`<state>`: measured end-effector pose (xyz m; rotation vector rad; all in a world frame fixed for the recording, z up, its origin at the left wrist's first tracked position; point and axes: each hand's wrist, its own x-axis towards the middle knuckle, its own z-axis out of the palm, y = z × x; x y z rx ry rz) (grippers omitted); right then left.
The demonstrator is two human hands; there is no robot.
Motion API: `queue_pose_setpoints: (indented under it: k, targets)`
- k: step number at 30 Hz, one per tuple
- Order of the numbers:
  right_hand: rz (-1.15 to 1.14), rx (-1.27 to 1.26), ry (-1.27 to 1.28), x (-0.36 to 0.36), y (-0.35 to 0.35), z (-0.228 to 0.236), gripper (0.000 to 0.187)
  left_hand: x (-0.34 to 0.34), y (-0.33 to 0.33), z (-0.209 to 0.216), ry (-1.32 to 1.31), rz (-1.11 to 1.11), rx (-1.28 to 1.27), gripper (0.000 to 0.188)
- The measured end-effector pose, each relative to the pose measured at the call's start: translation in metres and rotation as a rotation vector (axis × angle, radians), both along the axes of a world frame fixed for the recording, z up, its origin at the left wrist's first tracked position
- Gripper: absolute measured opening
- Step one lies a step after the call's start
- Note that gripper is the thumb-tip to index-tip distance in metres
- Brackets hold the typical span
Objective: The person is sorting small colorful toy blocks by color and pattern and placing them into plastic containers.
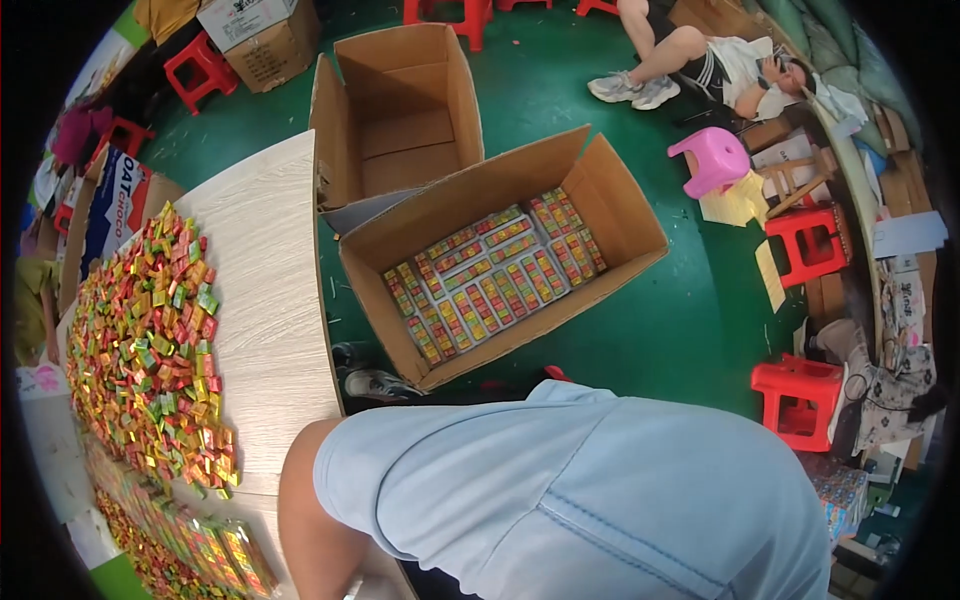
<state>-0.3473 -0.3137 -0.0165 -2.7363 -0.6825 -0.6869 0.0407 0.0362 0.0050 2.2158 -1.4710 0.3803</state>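
Note:
Neither of my hands shows. A bare arm [318, 510] below a light blue short sleeve [420, 470] reaches down past the lower edge beside the table, and its hand is out of the picture. On the pale wood-grain table [265, 250] lies a large heap of small foil-wrapped cubes [150, 350] in red, yellow and green. Nearer the lower edge, a row of flat clear packs [215, 550] of such cubes lies along the heap. Right of the table, an open cardboard box [480, 210] holds many similar packs [490, 290] laid flat in rows.
Behind the filled box stands a second open cardboard box [405, 120], its visible inside bare. Red plastic stools [800, 390] and a pink stool [715, 160] stand on the green floor [560, 100]. A person [735, 75] reclines at the far right. Shoes [375, 383] show beside the table.

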Motion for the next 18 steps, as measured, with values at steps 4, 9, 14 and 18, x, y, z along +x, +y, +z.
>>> queue_pose_setpoints:
  k: [4, 9, 14, 18]
  targets:
    - [-0.051, 0.016, 0.011, 0.073, 0.001, -0.001, 0.05, 0.02, 0.002, -0.015, 0.204, 0.111, 0.087, 0.078]
    - [0.016, 0.056, -0.016, 0.34, 0.029, -0.035, 0.05, 0.065, 0.062, -0.016, 0.489, 0.442, 0.232, 0.089]
    - [0.562, 0.209, -0.166, 0.422, 0.079, -0.047, 0.05, 0.025, 0.044, -0.029, 0.887, 0.403, -0.137, 0.055]
    - [0.587, 0.358, 0.448, 0.409, 0.101, -0.021, 0.037, 0.007, -0.005, -0.036, 0.49, 0.364, 0.0, 0.05]
